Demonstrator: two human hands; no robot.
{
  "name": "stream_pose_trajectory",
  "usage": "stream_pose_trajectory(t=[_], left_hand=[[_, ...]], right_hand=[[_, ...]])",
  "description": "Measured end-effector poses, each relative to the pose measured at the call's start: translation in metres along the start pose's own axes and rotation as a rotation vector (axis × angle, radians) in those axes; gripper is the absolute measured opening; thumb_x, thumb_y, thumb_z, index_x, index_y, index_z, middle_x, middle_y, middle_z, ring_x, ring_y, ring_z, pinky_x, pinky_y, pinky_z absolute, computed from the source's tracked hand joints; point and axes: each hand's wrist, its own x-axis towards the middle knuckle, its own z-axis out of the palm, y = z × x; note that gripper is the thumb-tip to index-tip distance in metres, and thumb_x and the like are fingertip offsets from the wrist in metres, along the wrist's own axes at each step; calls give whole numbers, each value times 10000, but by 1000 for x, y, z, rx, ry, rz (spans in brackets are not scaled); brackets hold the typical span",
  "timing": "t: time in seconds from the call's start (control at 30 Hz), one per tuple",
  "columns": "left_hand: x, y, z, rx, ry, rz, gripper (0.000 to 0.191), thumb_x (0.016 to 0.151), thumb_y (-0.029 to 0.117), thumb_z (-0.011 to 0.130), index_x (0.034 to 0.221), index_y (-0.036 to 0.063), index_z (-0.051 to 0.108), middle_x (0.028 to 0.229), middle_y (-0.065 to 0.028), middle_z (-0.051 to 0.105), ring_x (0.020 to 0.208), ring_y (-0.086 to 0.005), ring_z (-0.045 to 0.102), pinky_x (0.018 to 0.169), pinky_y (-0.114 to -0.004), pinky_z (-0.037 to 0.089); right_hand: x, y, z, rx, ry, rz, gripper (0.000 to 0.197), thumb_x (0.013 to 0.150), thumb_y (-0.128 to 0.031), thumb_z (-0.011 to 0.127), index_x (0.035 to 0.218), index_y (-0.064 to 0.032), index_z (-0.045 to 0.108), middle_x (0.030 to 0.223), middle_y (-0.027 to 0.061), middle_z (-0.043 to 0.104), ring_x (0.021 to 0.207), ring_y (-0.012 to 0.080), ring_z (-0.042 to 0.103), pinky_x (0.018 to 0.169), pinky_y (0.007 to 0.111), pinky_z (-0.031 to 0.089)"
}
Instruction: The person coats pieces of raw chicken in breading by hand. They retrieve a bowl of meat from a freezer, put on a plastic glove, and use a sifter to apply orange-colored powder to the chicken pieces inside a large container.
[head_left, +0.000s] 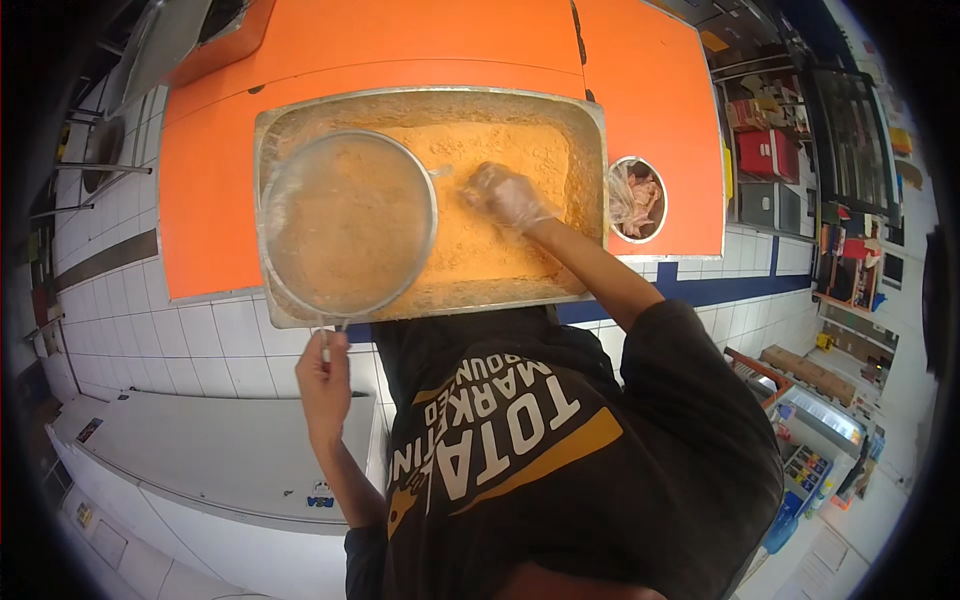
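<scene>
A large metal tray holds a layer of orange-yellow breading powder. Over its left part lies a round, fine-mesh sieve, with powder showing on or through the mesh. My left hand, bare, grips the sieve's handle at the tray's near edge. In the tray's right half, my right hand wears a clear plastic glove and is down in the powder with its fingers curled; whether it holds anything is hidden. Just right of the tray stands a round metal container with raw meat pieces and some clear plastic in it.
The tray and container stand on an orange tabletop. An orange tub is at the far left. A white chest freezer stands behind my left arm. Shelves with a red box are beyond the table on the right.
</scene>
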Motion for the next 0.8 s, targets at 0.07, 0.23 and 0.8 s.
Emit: stream_pose_trajectory(t=[0.07,0.23,0.8], left_hand=[[4,0,8,113,-47,42,234,1052,230,594,951,22,626,569,15,429,502,-49,379,463,-285,283],[11,9,39,240,-55,196,234,1040,213,594,960,-7,603,557,-132,553,432,-172,494,445,-376,346],[13,11,25,91,-5,167,191,1045,196,605,949,31,595,694,23,476,569,-33,336,484,-249,276]], right_hand=[[4,-22,-33,132,84,186,245,934,-335,710,951,-95,754,1004,138,725,907,326,700,764,419,583],[22,-96,-99,454,110,340,292,956,-322,725,1068,-54,750,1077,151,720,981,344,696,873,431,575],[-50,11,-12,-441,-42,484,734,1063,-463,322,1548,88,322,1617,299,311,1516,441,267,1244,487,227]])
